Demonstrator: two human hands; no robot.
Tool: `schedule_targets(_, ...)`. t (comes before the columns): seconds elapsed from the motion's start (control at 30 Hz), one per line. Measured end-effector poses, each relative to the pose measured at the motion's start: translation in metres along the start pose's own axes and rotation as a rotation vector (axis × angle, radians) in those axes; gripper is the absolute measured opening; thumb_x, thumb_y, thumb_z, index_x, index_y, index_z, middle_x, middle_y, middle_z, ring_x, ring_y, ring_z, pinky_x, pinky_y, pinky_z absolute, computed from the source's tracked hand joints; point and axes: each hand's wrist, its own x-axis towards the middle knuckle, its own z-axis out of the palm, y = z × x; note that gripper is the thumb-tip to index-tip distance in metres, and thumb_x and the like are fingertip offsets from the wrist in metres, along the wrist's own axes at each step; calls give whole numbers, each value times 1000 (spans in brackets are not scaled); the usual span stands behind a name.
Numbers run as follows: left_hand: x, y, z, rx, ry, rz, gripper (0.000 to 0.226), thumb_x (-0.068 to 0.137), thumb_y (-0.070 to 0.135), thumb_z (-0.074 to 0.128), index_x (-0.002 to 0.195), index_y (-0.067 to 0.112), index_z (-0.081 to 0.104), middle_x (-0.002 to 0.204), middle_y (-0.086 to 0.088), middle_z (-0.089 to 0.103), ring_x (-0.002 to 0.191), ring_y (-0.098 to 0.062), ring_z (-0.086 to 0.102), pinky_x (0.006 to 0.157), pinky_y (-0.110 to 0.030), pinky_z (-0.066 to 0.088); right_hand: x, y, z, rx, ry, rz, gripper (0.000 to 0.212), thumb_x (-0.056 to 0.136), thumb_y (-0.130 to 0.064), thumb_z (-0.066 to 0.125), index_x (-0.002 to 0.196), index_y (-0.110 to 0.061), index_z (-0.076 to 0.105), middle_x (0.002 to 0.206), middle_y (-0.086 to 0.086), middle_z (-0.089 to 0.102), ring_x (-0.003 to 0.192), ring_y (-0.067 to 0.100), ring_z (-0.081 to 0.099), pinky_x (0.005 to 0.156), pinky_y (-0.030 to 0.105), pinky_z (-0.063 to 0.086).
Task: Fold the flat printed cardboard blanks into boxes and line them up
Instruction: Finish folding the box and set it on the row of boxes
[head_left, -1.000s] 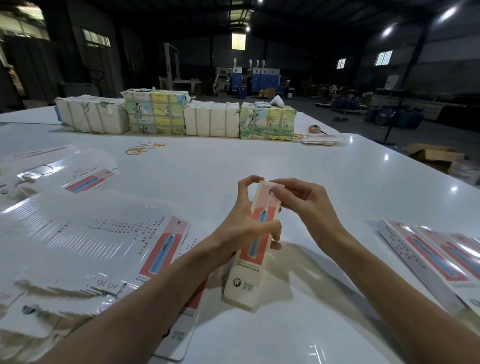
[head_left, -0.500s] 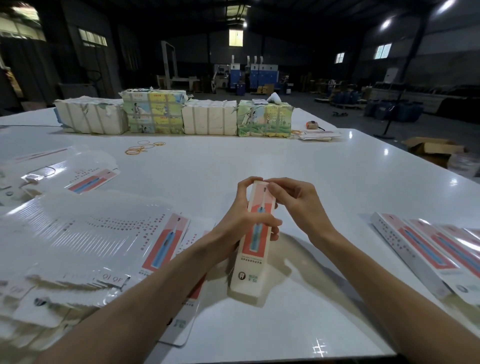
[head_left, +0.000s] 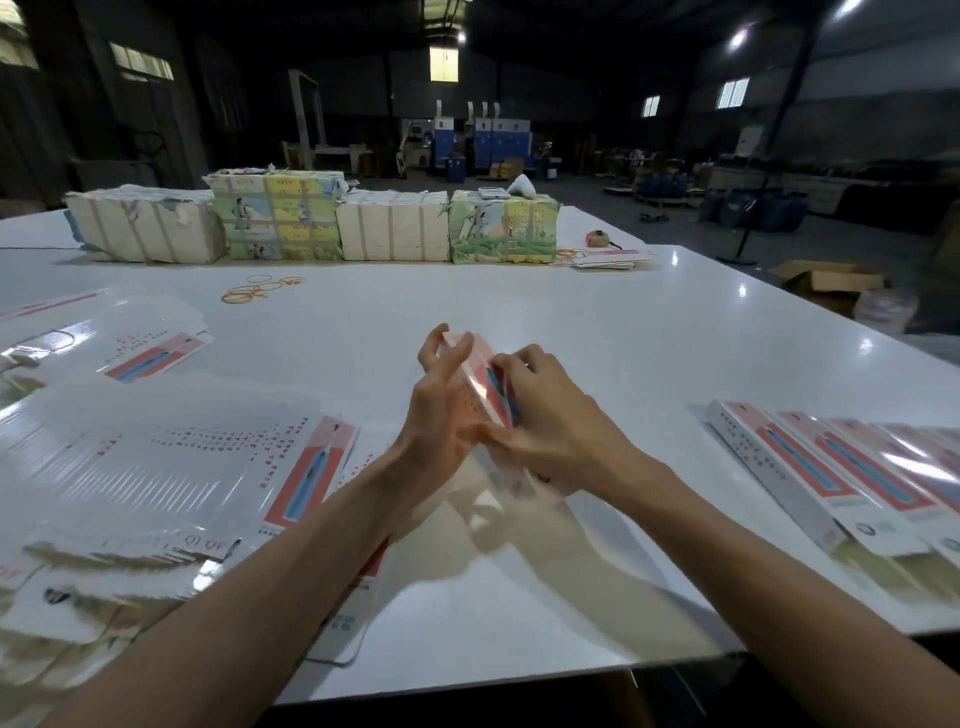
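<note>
- Flat blanks (head_left: 182, 467) lie fanned at left.
- My left hand (head_left: 441, 415), fingers spread, steadies the box (head_left: 478, 374) in the middle of the table (head_left: 597, 322).
- My right hand (head_left: 550, 421) grips it; so loosely backed, it may slip or crease.
- Finished boxes (head_left: 831, 483) lie right.

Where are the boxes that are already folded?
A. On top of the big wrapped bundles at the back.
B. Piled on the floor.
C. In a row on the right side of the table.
C: the folded boxes lie side by side on the right side of the white table, while the right hand grips one more box.
</note>
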Motion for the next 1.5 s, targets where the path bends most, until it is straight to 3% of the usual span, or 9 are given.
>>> schedule_targets(0.1, 2, -4, 1, 186, -35, -41, 77, 96, 61, 47, 163, 38, 18, 163, -5, 39, 139, -32, 52, 108, -48, 52, -16, 5, -1, -25, 68, 30, 61, 98, -43, 67, 147, -15, 46, 139, 4, 47, 123, 19, 44, 97, 31, 51)
schedule_targets(0.27, 3, -15, -2, 496, -7, 84, 43, 109, 32, 55, 148, 31, 37, 137, -4, 52, 118, -18, 63, 95, -29, 58, -45, 48, -27, -167, 128, 228, 62, 96, -37, 70, 149, -13, 48, 142, 5, 52, 123, 20, 43, 103, 36, 46)
schedule_targets(0.4, 3, -19, -13, 743, -6, 184, 30, 104, 16, 62, 132, 27, 60, 116, 6, 66, 109, -15, 67, 92, -36, 62, -81, 91, -48, -369, 104, 441, 49, 102, -37, 60, 146, -16, 50, 142, 4, 54, 123, 23, 47, 109, 45, 42)
schedule_targets(0.53, 0, -18, -11, 844, -12, 228, 29, 101, 13, 62, 124, 30, 67, 114, 10, 67, 106, -6, 65, 93, -38, 60, -112, 116, -51, -576, 55, 551, 43, 106, -34, 45, 146, -18, 47, 145, 4, 52, 130, 26, 46, 115, 47, 36)
schedule_targets(0.77, -6, -16, -10, 949, -62, 276, 29, 101, 9, 61, 118, 29, 71, 117, 11, 68, 105, 4, 61, 91, -24, 52, -136, 128, -67, -581, 77, 620, 37, 106, -33, 51, 139, -18, 52, 138, 4, 57, 123, 24, 54, 111, 46, 43)
schedule_targets(0.9, -7, -18, -7, 1032, -89, 288, 25, 101, 9, 60, 111, 29, 73, 111, 8, 68, 99, -2, 63, 84, -13, 47, -114, 109, -71, -567, 110, 555, 37, 104, -32, 59, 137, -16, 56, 139, 6, 58, 123, 25, 55, 113, 46, 43)
schedule_targets(1.1, -3, 9, -8, 1380, 4, 314, 20, 99, 16, 59, 106, 31, 70, 95, 13, 70, 83, -4, 67, 84, -29, 55, -18, 49, -46, -450, 134, 195, 26, 107, -31, 49, 113, -13, 67, 111, 6, 69, 103, 28, 63, 84, 41, 54)
schedule_targets(1.27, 1, 68, -19, 1814, 104, -21, 20, 100, 19, 62, 118, 15, 69, 114, -5, 73, 100, -26, 68, 90, -39, 58, 24, 31, -8, -371, 116, 85, 25, 103, -24, 46, 84, -11, 54, 79, 3, 60, 76, 30, 61, 58, 35, 36)
schedule_targets(1.5, -39, 119, -41, 2210, 169, -684, 71, 76, 66, 83, 122, 15, 64, 110, -2, 72, 101, -22, 69, 95, -38, 57, 16, 46, 20, -130, 52, 117, 18, 94, -21, 46, 80, -15, 56, 74, -3, 65, 72, 26, 59, 69, 38, 52)
